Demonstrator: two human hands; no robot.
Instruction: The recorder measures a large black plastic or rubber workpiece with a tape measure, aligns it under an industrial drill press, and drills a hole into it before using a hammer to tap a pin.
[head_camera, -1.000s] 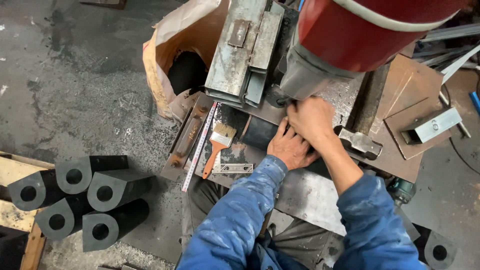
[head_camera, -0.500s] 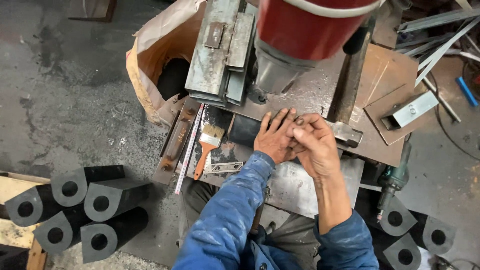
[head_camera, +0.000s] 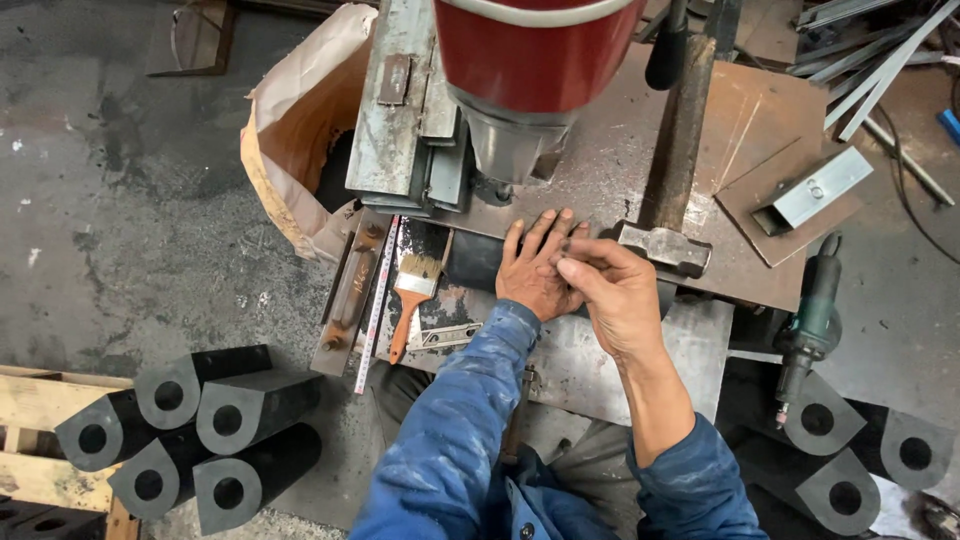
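Both hands have slid lower on the bench: left hand (head_camera: 538, 272) flat, fingers spread; right hand (head_camera: 612, 290) overlaps it, fingertips pinched, paintbrush (head_camera: 413, 290) left of them.

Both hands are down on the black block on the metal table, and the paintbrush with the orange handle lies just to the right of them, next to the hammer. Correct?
Not quite. In the head view the paintbrush lies left of the hands, beside the tape measure, not next to the hammer. The rest holds: the left hand and right hand are down on the black block on the metal table.
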